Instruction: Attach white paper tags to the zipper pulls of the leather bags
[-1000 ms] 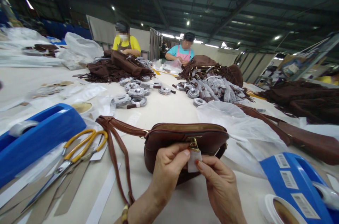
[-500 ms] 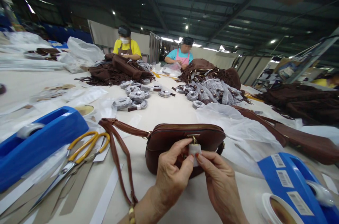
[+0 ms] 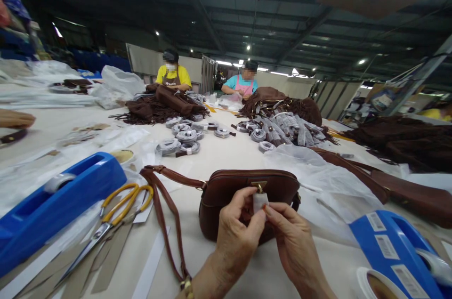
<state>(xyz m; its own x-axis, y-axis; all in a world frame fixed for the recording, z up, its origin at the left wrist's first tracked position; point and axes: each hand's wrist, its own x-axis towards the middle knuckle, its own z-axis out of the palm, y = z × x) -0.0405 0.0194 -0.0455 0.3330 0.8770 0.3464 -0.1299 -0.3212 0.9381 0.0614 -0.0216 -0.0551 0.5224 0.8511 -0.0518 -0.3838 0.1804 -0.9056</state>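
Note:
A brown leather shoulder bag (image 3: 215, 195) stands on the table in front of me, its strap (image 3: 173, 209) looping down on the left. From the gold hardware (image 3: 259, 188) on its front hangs a small padlock-shaped piece wrapped in white (image 3: 260, 200). My left hand (image 3: 236, 230) pinches this wrapped piece between thumb and forefinger, with the forefinger near the gold loop. On the other side, my right hand (image 3: 294, 238) has its thumb and fingertips closed at the lower right edge of the same piece. The palms hide the bag's lower front.
Orange-handled scissors (image 3: 118, 207) and a blue tape dispenser (image 3: 70, 205) lie at left. A second blue dispenser (image 3: 384, 242) and a round tub (image 3: 377, 285) are at right. Coiled grey-wrapped straps (image 3: 187, 136) and dark brown bags (image 3: 275, 99) lie beyond. Two people (image 3: 173, 75) work across the table.
The view has tilted up and shifted slightly, so the scene sits lower and more to the right. A brown item has appeared at the left edge. Both hands keep the same pinch.

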